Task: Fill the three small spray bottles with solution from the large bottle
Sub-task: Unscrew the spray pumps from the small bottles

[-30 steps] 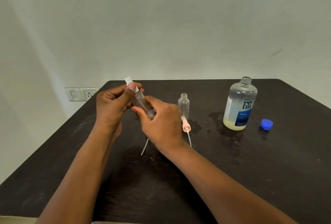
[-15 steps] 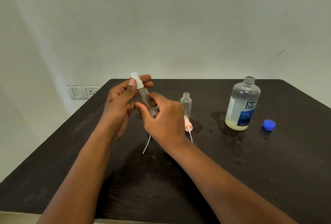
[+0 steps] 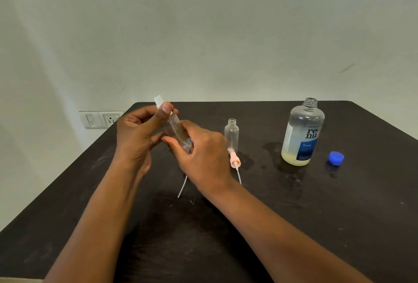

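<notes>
Above the black table point(image 3: 294, 226), a small clear spray bottle point(image 3: 174, 128) is tilted between both hands. My left hand point(image 3: 138, 137) pinches its white spray top point(image 3: 159, 101), thumb on the cap. My right hand point(image 3: 201, 158) grips the bottle's lower body. A second small clear bottle point(image 3: 231, 134) stands open and upright to the right, with a pink spray head point(image 3: 235, 162) and its dip tube lying in front of it. The large solution bottle point(image 3: 302, 133) stands uncapped at the right, with a little yellowish liquid at its bottom.
A blue cap point(image 3: 336, 157) lies right of the large bottle. A loose white dip tube point(image 3: 182, 186) sticks out from under my right hand. Wet patches darken the table around the large bottle. A wall socket point(image 3: 101, 119) sits behind the table's left corner.
The white spray top sits a little higher and further right than a second ago. Both hands keep their hold on the small bottle, shifting slightly; nothing else on the table moved.
</notes>
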`<state>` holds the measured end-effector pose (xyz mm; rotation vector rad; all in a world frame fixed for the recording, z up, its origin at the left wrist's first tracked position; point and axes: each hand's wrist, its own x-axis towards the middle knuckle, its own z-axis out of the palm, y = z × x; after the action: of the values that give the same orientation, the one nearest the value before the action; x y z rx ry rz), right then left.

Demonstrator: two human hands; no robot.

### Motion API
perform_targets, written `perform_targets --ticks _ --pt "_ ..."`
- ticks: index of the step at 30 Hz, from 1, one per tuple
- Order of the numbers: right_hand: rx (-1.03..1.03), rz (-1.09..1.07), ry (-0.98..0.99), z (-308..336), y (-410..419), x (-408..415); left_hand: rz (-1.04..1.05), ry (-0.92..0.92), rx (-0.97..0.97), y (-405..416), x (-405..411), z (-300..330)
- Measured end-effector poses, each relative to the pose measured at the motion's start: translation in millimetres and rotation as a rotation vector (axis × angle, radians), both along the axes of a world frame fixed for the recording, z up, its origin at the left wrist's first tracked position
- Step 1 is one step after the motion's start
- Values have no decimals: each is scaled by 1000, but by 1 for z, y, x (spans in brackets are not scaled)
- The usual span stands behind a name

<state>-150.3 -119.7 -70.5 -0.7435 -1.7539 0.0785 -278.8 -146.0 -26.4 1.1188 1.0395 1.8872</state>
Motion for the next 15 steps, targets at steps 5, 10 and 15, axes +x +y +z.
perform_targets --ticks 5,10,15 --pt "38 4 -35 -2 1 -1 29 -43 24 5 -3 -4" --pt "12 16 44 0 -1 -1 -95 60 37 4 1 -3" --pt "17 -11 39 2 -2 1 -114 97 34 2 0 -3"
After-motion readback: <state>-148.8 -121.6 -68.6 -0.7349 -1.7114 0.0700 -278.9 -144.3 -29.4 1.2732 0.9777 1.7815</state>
